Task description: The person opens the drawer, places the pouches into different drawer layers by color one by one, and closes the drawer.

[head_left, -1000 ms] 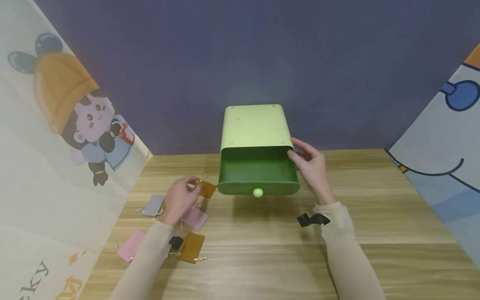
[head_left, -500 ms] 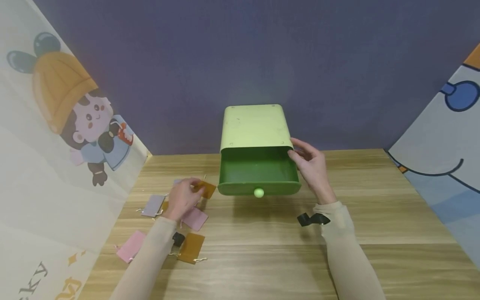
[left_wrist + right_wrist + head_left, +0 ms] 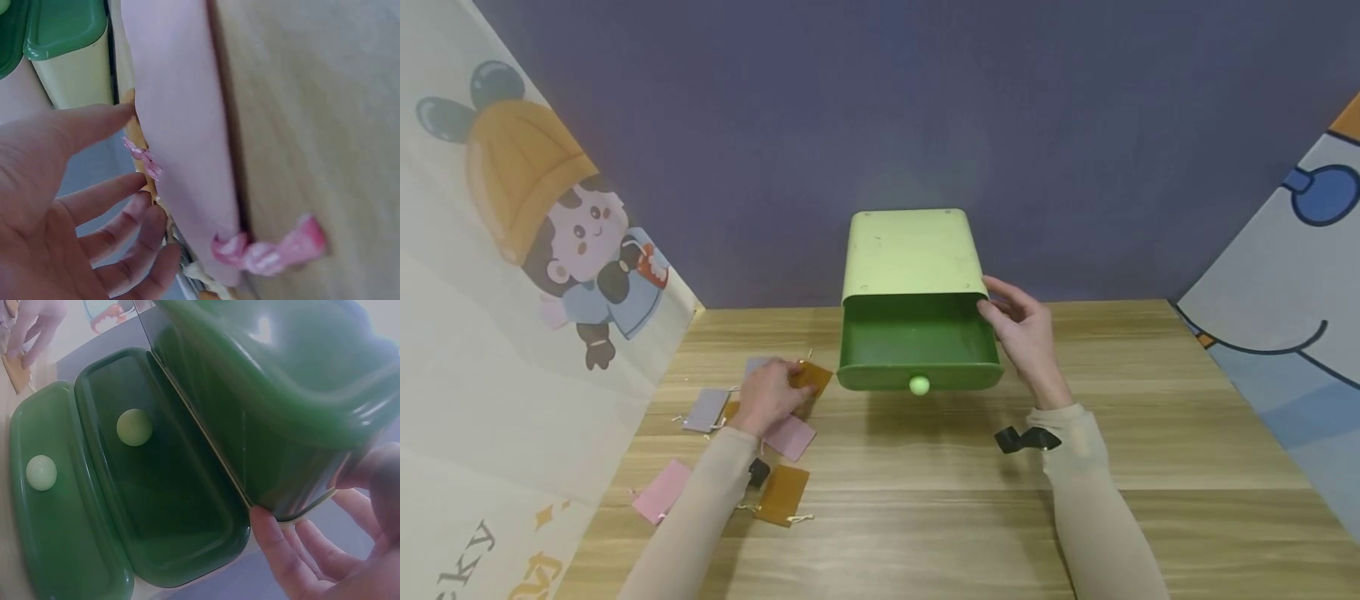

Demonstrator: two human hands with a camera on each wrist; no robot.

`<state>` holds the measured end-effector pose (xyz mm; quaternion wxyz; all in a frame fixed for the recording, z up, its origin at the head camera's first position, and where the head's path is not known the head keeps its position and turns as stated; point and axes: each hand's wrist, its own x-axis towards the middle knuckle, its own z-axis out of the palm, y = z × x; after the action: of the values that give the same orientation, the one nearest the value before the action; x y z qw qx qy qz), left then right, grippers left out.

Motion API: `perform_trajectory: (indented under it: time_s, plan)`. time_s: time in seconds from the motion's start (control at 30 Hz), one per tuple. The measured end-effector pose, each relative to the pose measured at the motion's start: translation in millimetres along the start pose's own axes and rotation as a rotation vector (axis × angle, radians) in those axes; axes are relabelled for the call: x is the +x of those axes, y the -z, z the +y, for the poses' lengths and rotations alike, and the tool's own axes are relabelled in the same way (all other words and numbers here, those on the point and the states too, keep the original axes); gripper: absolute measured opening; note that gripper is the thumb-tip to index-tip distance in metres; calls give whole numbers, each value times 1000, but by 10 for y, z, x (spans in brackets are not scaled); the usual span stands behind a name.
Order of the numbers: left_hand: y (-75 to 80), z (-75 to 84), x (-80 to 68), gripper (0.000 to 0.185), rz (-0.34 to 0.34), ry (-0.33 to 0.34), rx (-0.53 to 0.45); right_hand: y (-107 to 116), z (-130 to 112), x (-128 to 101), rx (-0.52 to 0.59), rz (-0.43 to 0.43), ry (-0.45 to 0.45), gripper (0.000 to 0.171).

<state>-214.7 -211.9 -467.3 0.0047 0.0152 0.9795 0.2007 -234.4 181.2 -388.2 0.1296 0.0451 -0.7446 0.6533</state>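
Observation:
A green box [image 3: 912,250] stands at the back of the wooden table [image 3: 925,517]. Its dark green drawer [image 3: 916,342] is pulled out and looks empty, with a pale knob [image 3: 918,385] on the front. My right hand [image 3: 992,300] grips the box's right front corner, thumb and fingers on its shell [image 3: 281,375]. My left hand [image 3: 782,387] lies on a brown pouch [image 3: 815,376] left of the drawer. In the left wrist view its fingers [image 3: 119,219] are spread and nearly straight beside a pink pouch [image 3: 187,156].
Several small drawstring pouches lie at the front left: a lilac one [image 3: 706,410], pink ones [image 3: 792,437] [image 3: 660,492] and a second brown one [image 3: 782,494]. A small black object [image 3: 758,472] sits among them. Printed panels close both sides; a dark wall stands behind.
My left hand has lowered the brown pouch onto the table and shifted slightly right, uncovering a lilac pouch behind it. The right hand and box have not moved.

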Motion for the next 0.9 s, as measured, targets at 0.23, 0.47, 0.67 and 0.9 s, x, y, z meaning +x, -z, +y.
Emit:
perform_trajectory:
  time_s: [0.23, 0.47, 0.67, 0.9]
  plan:
    - [-9, 31, 13, 51, -6, -49, 92, 12, -12, -9, -13, -15, -11, 43]
    - [28, 42, 24, 50, -37, -52, 94, 20, -47, -22, -11, -21, -36, 45]
    - [44, 59, 55, 48, -40, -77, 102, 32, -60, -25, -7, -3, -48, 45]
    - [42, 76, 14, 36, -9, -103, 126, 23, -53, -23, -3, -16, -49, 46]
